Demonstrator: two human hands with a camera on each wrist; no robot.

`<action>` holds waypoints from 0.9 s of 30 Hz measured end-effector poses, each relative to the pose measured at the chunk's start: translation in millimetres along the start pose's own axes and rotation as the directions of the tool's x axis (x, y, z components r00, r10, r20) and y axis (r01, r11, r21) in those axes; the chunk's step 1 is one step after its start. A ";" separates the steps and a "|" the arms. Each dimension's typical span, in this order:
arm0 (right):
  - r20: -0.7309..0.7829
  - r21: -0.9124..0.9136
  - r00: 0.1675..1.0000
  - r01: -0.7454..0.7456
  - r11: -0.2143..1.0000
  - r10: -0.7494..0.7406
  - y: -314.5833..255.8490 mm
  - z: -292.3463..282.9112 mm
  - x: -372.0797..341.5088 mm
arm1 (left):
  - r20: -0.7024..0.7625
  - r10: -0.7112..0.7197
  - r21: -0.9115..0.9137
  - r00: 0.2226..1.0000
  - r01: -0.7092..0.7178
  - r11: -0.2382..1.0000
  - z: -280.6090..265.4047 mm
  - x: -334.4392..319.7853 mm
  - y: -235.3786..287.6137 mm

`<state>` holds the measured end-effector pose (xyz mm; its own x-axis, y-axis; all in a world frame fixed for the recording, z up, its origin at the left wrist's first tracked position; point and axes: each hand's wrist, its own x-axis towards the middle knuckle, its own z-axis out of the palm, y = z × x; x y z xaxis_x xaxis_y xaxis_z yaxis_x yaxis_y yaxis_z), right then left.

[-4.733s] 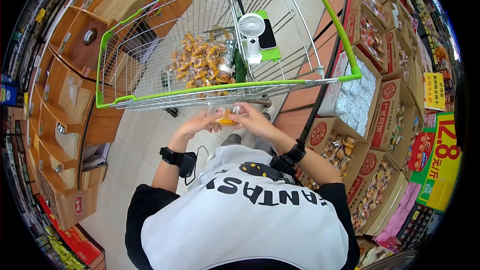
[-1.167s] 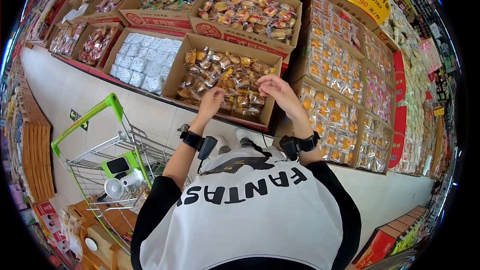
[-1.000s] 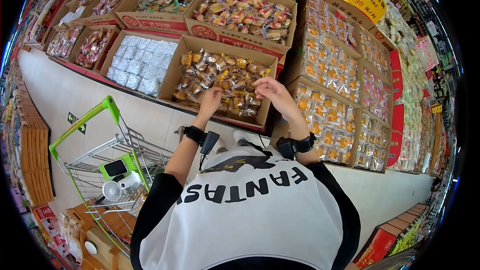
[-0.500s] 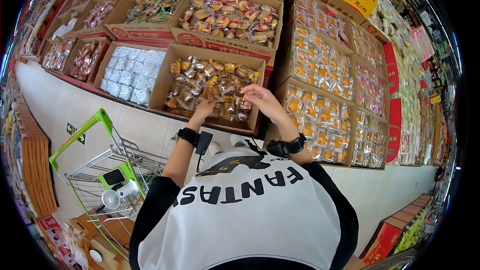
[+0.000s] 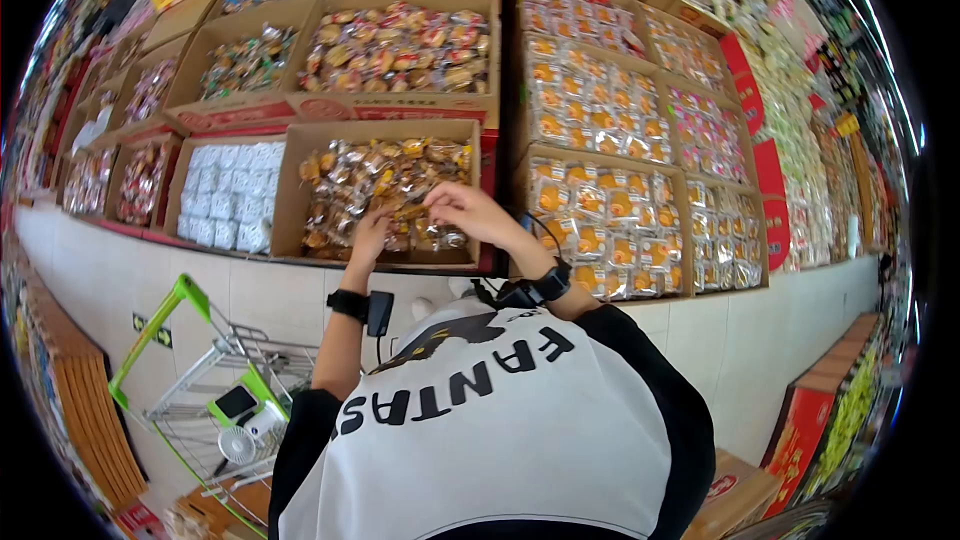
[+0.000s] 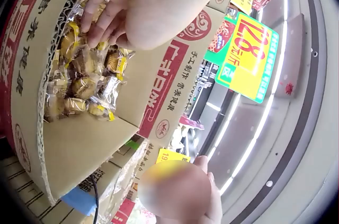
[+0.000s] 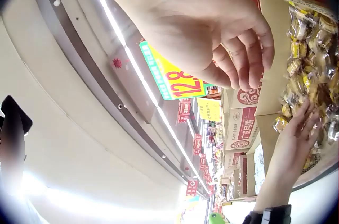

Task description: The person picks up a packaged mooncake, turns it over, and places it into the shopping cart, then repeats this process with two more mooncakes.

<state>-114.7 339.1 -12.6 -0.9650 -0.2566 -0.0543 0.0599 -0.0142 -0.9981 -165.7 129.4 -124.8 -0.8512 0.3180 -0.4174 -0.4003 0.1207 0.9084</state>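
Observation:
In the head view, a cardboard box full of small cakes in clear wrappers lies straight ahead. My left hand reaches over its near side, fingertips down among the wrapped cakes. The left wrist view shows the fingers of that hand extended and slightly bent against the packets; no cake is lifted. Above the box's right half hovers my right hand. In the right wrist view, this hand has loosely curved fingers and nothing between them.
White-wrapped packets fill the box to the left. Orange-centred packets fill boxes to the right, and more cakes sit behind. A green-handled shopping cart stands at lower left with a phone and small fan.
I have turned from the cart to the boxes; in the last second the box has shifted left in view. My left hand has lowered onto the packets, while the right still hovers.

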 end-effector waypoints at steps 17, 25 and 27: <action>-0.181 -0.566 0.930 0.167 0.807 -0.320 -4.7 21.3 -6.4 | 0.211 0.131 0.033 0.969 -0.141 0.989 6.0 -94.6 98.6; 0.063 -0.445 0.994 0.110 0.889 -0.091 -3.1 28.8 -0.4 | 0.298 0.155 -0.034 0.942 -0.152 0.988 2.3 -113.8 104.7; 0.052 -0.488 0.983 0.179 0.854 -0.176 -1.3 33.1 -0.2 | 0.301 0.170 -0.010 0.938 -0.175 0.985 2.5 -115.7 105.3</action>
<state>-106.2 307.2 -10.4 -0.9459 -0.3002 0.1235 -0.2458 0.4140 -0.8765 -108.6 107.7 19.2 -0.7647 0.6020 -0.2301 -0.2489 0.0535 0.9671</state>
